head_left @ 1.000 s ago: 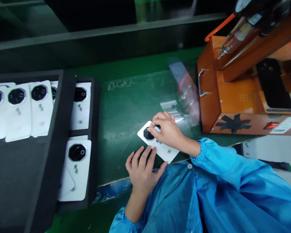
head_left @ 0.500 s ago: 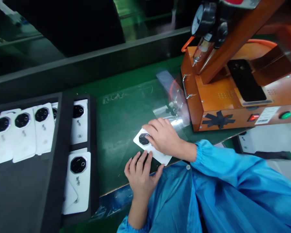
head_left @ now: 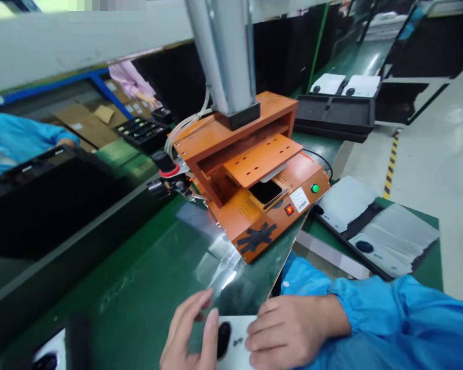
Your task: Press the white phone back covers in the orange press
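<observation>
A white phone back cover [head_left: 237, 341] with a black camera section lies on the green table at the bottom of the view, its lower part cut off by the frame. My left hand [head_left: 191, 334] is at the cover's left end, thumb beside the black camera section, fingers held apart from the thumb. On the other end lies my right hand [head_left: 289, 329], fingers bent together over the white surface; its thumb is hidden.
An orange press machine [head_left: 250, 190] with a grey cylinder [head_left: 227, 61] stands ahead. Clear film [head_left: 219, 262] lies before it. Trays with covers [head_left: 343, 200] are at right, a black tray [head_left: 77, 339] at lower left. A co-worker's blue sleeve [head_left: 23, 133] shows across the bench.
My view has swung up and to the right, so the whole press shows. My right hand has moved off the camera section to the cover's other end; my left hand is now beside that section.
</observation>
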Demonstrator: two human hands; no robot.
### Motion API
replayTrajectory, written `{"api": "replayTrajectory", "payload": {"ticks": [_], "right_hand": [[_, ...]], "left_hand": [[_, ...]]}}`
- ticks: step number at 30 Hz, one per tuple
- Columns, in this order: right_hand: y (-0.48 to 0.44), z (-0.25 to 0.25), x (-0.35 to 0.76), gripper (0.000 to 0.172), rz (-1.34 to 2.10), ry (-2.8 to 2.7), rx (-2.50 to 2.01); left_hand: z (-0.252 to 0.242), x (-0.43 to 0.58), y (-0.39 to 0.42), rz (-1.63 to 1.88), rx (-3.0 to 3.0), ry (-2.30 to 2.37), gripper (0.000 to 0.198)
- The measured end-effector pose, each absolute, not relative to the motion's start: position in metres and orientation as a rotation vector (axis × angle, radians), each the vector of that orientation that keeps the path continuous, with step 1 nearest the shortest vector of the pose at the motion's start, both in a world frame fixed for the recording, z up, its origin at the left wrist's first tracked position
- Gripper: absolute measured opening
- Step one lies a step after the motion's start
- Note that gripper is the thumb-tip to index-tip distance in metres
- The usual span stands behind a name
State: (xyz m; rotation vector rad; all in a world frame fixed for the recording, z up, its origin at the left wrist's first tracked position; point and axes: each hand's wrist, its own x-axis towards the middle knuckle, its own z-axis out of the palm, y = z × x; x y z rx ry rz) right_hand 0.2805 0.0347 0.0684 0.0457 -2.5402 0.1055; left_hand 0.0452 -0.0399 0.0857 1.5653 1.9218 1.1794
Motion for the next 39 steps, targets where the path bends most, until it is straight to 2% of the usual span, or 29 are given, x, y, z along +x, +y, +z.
{"api": "replayTrajectory", "payload": {"ticks": [3, 6, 8, 11, 14, 17, 20, 24, 27, 33, 39], "right_hand": [[0.049, 0.089, 0.339, 0.040, 0.101, -2.370, -0.080], [0.059, 0.098, 0.397, 0.026, -0.032, -2.239, -0.351], [0.063, 0.100, 0.427, 0.025, -0.201, -2.201, -0.551], [0.071, 0.098, 0.452, 0.032, -0.427, -2.126, -0.770], [0.092, 0.090, 0.459, 0.039, -0.524, -2.033, -0.868], [0.129, 0.083, 0.452, 0.045, -0.516, -1.946, -0.842], [0.171, 0.082, 0.431, 0.045, -0.482, -1.968, -0.722], [0.216, 0.091, 0.389, 0.034, -0.426, -2.147, -0.511], [0.236, 0.098, 0.360, 0.031, -0.339, -2.370, -0.477], [0.245, 0.107, 0.346, 0.033, -0.145, -2.588, -0.623], [0.245, 0.109, 0.350, 0.035, -0.018, -2.612, -0.608]], "left_hand": [[0.127, 0.089, 0.034, 1.156, 1.143, 1.490, 0.050], [0.146, 0.128, 0.105, 1.170, 0.942, 1.174, 0.066], [0.150, 0.150, 0.143, 1.205, 0.901, 1.065, 0.065], [0.153, 0.179, 0.183, 1.321, 0.766, 0.989, 0.057], [0.155, 0.199, 0.202, 1.452, 0.625, 1.015, 0.051], [0.152, 0.204, 0.185, 1.489, 0.575, 1.076, 0.042], [0.133, 0.195, 0.123, 1.388, 0.657, 1.169, 0.035], [0.092, 0.172, 0.016, 1.160, 0.842, 1.535, 0.042], [0.070, 0.158, -0.031, 1.022, 1.184, 1.669, 0.045], [0.059, 0.144, -0.029, 0.929, 1.847, 1.511, 0.034], [0.069, 0.134, -0.012, 0.717, 2.174, 1.462, 0.021]]}}
